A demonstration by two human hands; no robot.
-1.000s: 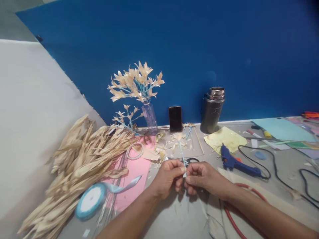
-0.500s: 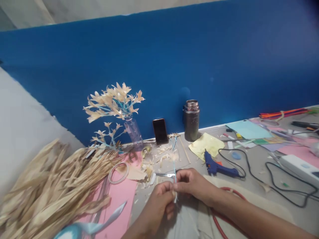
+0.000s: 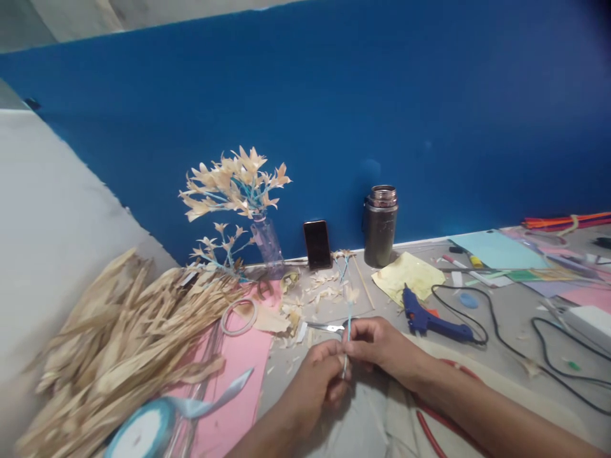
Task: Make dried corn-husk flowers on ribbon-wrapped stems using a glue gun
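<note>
Flowers stand done in the bottle at the worktop's back edge — left hand and right hand pinch one stem, seemingly unfinished.

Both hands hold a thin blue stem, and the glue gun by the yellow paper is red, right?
Nearly: the glue gun by the yellow paper is blue, not red, as the head view shows. The left hand and right hand hold the thin blue stem.

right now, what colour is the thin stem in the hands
Light blue; the thin stem shows best in the head view.
</note>
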